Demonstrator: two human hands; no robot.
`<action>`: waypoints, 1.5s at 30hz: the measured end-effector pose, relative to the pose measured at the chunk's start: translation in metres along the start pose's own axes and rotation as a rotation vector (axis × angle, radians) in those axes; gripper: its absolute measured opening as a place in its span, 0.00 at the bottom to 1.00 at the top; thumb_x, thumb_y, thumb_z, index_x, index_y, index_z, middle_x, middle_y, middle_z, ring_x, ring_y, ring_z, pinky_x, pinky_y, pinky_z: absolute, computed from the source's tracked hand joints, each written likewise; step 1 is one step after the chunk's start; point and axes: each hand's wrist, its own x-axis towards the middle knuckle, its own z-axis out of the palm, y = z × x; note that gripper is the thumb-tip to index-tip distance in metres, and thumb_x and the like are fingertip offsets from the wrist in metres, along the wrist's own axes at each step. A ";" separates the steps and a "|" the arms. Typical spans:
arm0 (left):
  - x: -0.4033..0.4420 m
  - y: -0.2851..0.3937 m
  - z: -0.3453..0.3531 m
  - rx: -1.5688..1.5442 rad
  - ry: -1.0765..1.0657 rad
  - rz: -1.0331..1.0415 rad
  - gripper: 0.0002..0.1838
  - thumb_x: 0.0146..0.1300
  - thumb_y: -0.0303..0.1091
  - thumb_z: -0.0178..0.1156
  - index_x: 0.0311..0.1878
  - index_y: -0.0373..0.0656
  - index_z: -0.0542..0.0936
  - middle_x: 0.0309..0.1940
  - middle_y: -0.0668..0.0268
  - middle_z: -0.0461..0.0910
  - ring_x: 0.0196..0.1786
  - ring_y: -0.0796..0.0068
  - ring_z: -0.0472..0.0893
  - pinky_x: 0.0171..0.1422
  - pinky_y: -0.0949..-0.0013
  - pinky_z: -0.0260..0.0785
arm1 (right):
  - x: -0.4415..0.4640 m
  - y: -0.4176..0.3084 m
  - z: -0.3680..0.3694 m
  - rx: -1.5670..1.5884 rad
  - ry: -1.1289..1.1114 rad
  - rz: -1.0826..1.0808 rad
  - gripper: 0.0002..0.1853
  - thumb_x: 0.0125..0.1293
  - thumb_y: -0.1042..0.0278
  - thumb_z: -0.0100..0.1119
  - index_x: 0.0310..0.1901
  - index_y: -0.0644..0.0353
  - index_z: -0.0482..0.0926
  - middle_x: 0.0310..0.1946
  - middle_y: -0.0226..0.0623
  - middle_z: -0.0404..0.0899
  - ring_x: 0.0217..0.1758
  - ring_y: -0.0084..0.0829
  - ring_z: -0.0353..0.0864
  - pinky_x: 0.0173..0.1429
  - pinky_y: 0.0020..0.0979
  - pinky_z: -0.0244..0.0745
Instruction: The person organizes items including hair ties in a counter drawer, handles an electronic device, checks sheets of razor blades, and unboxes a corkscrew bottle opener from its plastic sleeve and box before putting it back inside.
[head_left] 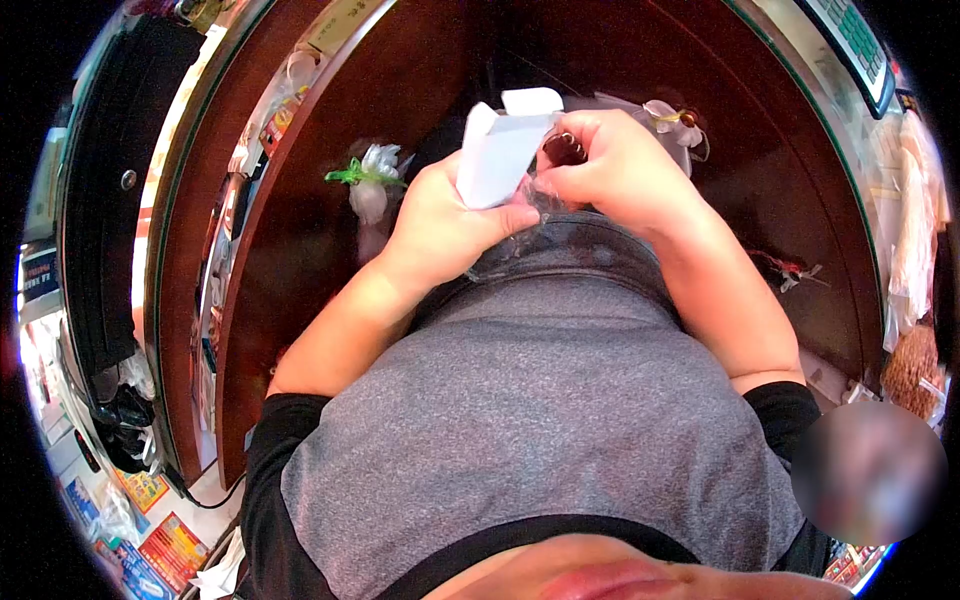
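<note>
My left hand [425, 225] is closed around a small white carton [505, 160] whose end flaps stand open at the top. Crumpled clear plastic [540, 195] lies between the two hands, under the carton. My right hand [625, 165] is curled just to the right of the carton, thumb and fingers closed on a small dark brown, shiny item [566, 148]. Its kind cannot be made out. Both hands are in front of my waist, above my grey shirt [540, 400].
Dark red-brown wooden panels [390, 90] surround me. To the left hangs a white plastic bag with a green tie [368, 180]; another clear bag [670, 120] is beyond my right hand. A keypad device [850, 45] sits at upper right. Printed leaflets [170, 550] lie at lower left.
</note>
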 end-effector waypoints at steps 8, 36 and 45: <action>0.001 -0.002 -0.005 -0.016 -0.008 -0.108 0.17 0.52 0.25 0.76 0.45 0.38 0.83 0.38 0.68 0.85 0.41 0.78 0.82 0.48 0.71 0.76 | -0.001 -0.008 -0.025 0.060 0.142 -0.064 0.09 0.60 0.72 0.67 0.41 0.63 0.81 0.27 0.27 0.77 0.26 0.17 0.74 0.33 0.21 0.71; 0.006 -0.008 -0.015 -0.138 -0.067 -0.130 0.20 0.53 0.30 0.77 0.48 0.40 0.81 0.40 0.70 0.82 0.44 0.78 0.81 0.52 0.72 0.73 | 0.009 0.007 -0.033 1.050 0.034 -0.169 0.17 0.80 0.64 0.41 0.58 0.64 0.74 0.62 0.55 0.76 0.68 0.48 0.75 0.71 0.50 0.71; 0.005 -0.008 -0.011 -0.170 -0.094 -0.115 0.19 0.54 0.29 0.75 0.48 0.39 0.81 0.41 0.70 0.82 0.44 0.78 0.82 0.52 0.72 0.73 | 0.008 0.005 -0.025 1.016 0.025 -0.238 0.18 0.80 0.61 0.42 0.60 0.64 0.75 0.69 0.55 0.69 0.75 0.50 0.66 0.78 0.50 0.63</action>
